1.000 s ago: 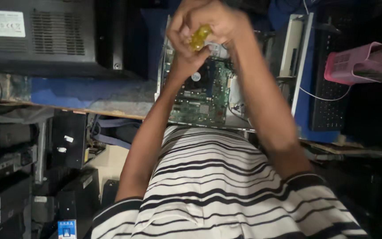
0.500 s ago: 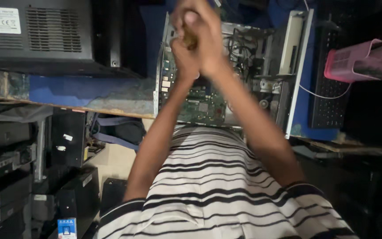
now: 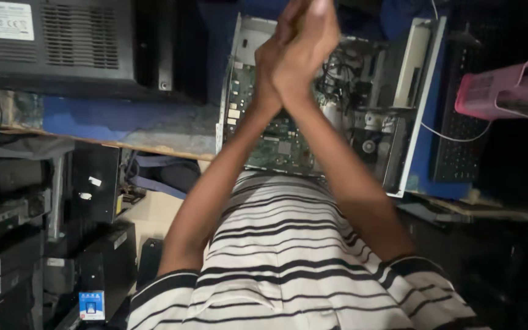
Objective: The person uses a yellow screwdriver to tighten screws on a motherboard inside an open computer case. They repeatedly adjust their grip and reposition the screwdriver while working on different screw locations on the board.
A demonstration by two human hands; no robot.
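Observation:
My left hand and my right hand are pressed together, fingers closed, above an open computer case. The right hand lies over the left and hides what is between them; the yellow tool handle seen earlier does not show now. Under the hands lies the green circuit board inside the case, with cables and a metal drive bay to the right. My forearms reach up from my striped shirt.
A black monitor back stands at the upper left on a blue-covered bench. A pink basket and a black keyboard lie to the right. Black computer cases are stacked at the lower left.
My clasped hands have moved up and farther over the case. The yellow handle between them has dropped out of sight behind the fingers. The view has shifted to show more of the case.

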